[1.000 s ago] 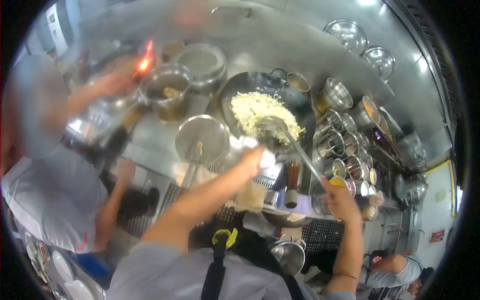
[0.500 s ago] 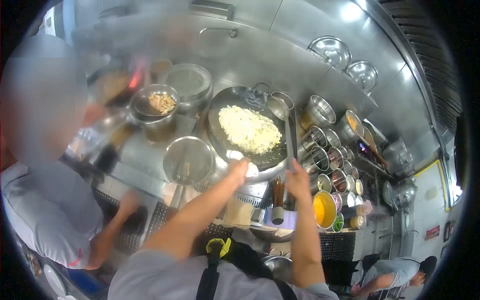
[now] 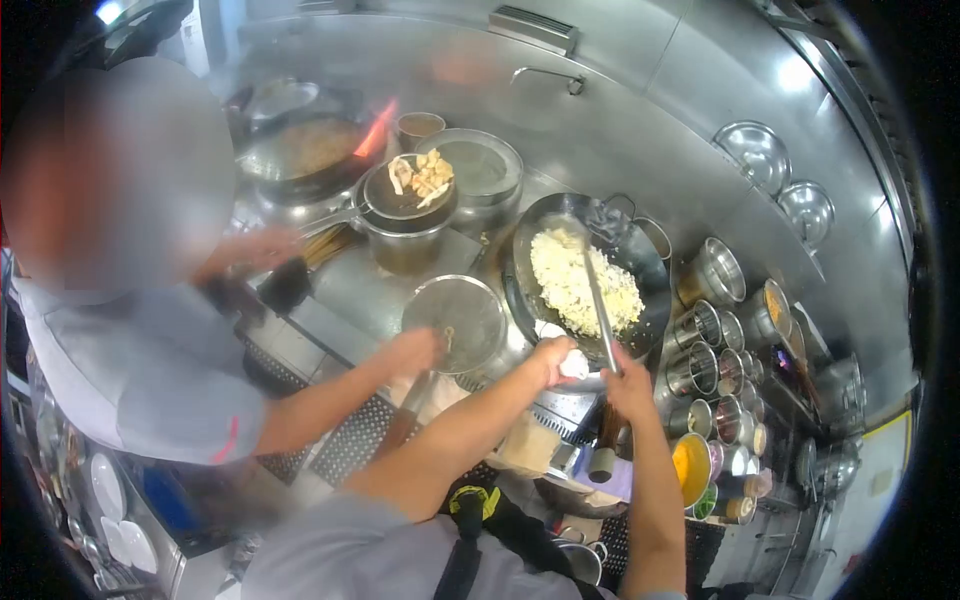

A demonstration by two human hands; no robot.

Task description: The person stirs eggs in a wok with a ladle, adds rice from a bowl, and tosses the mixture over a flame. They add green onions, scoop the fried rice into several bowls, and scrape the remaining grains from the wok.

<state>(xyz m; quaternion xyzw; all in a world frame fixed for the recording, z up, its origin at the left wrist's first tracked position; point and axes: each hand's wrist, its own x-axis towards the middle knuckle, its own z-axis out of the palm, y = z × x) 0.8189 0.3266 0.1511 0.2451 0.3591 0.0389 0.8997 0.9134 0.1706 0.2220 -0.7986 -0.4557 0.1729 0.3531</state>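
My left hand [image 3: 551, 362] is closed around a white cloth [image 3: 574, 365] at the near rim of a dark wok [image 3: 655, 285]. Pale yellow-white fried rice [image 3: 580, 285] lies heaped in the wok. In my right hand [image 3: 629, 388] is the long handle of a ladle [image 3: 598, 298]. Its bowl rests at the far left part of the rice and is partly hidden there. Left of the wok lies a round wire strainer [image 3: 455, 320], which a co-worker's hand [image 3: 412, 350] reaches at its near edge.
At left a co-worker [image 3: 150, 370] stands close; their other hand holds a strainer of cooked pieces [image 3: 425, 180] over a pot [image 3: 405, 250]. Flame [image 3: 376, 130] rises by a second wok [image 3: 310, 145]. Several metal containers [image 3: 695, 370] and a bowl of yellow liquid [image 3: 690, 465] stand at right.
The ladle has swung from the wok's right rim into the rice. The co-worker's near hand has moved up to the empty strainer. The whole view has shifted left.
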